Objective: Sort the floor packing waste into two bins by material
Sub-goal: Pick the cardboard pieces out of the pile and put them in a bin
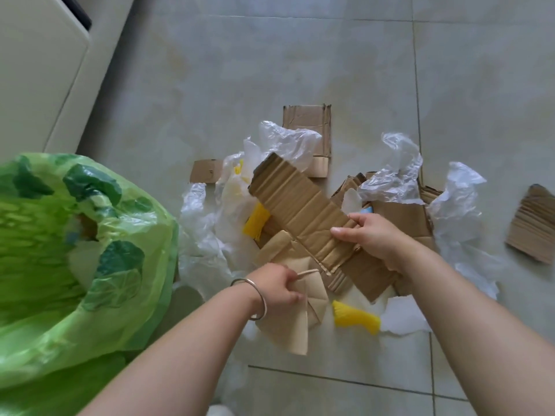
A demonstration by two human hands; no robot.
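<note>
tiled floor (pixel 300 70) | left hand (pixel 277 288) grip: paper bag (pixel 295 319) | right hand (pixel 372 238) grip: cardboard strip (pixel 300 205)

left hand (pixel 277 288) with fingers curled in a grip, right hand (pixel 377 240) pinching, both forearms extended forward

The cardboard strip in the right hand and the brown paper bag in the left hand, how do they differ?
The cardboard strip is ribbed, stiff and long, tilted up off the pile; the brown paper bag is smooth, thin and creased, hanging limp. The right hand grips the strip by one end; the left hand holds the bag at its twisted handle. Both are brown paper material.
</note>
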